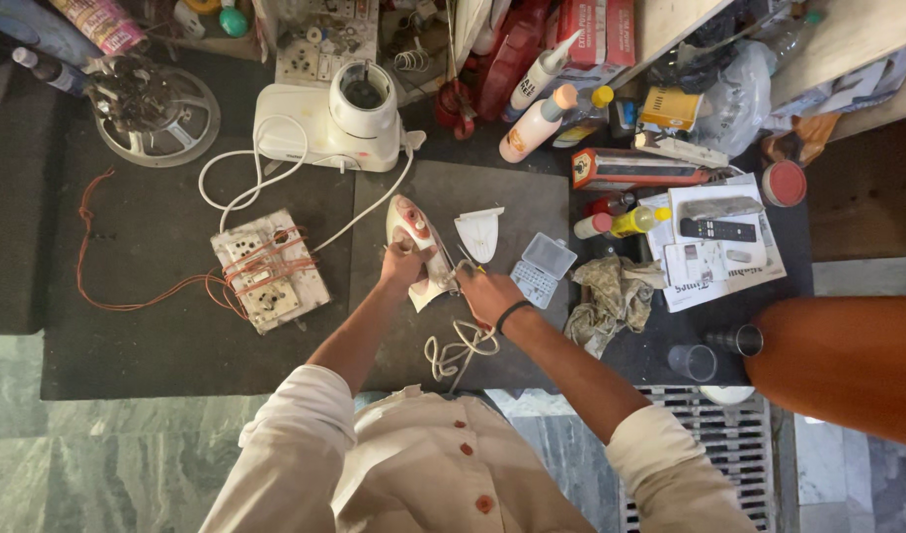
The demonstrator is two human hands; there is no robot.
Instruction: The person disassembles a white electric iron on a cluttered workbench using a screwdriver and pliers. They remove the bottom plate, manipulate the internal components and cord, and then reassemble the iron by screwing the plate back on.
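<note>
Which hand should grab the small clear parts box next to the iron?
Right, probably. The right hand sits at the iron's right edge, and the clear parts box lies just to its right, unobstructed. The left hand grips the iron's body and would have to cross over it.

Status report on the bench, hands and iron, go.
Left hand gripping the clothes iron from the side. Right hand at its rear end; tool hard to make out. White cord coiled below; detached white cover lies beside.
</note>
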